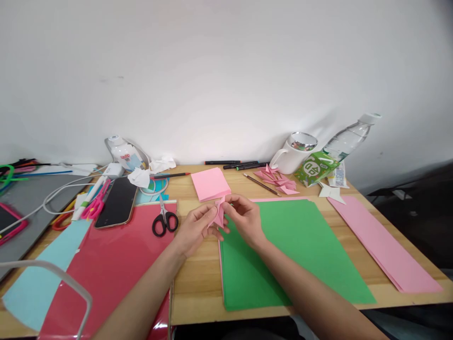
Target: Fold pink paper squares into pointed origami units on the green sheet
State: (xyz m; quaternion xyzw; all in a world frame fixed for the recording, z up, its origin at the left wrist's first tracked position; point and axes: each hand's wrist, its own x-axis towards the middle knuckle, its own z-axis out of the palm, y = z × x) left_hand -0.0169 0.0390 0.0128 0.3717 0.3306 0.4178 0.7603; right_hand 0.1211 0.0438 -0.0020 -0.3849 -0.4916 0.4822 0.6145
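Note:
A small folded pink paper piece (219, 215) with pointed ends is held up between both hands over the desk. My left hand (198, 224) pinches its left side between thumb and fingers. On the upper right edge, my right hand (246, 217) is closed, thumb and forefinger gripping the paper. Just behind the hands lies a stack of square pink paper (210, 183). A pile of folded pink paper pieces (276, 179) rests farther back on the right. Green paper sheets (290, 250) lie below my right hand and forearm.
Black-handled scissors (164, 222) and a phone (116, 203) lie left, near a red folder (123, 264). A white mug (292, 153), a green box (314, 168) and a tilted water bottle (350, 137) stand back right. Pink strips (385, 245) lie along the right edge.

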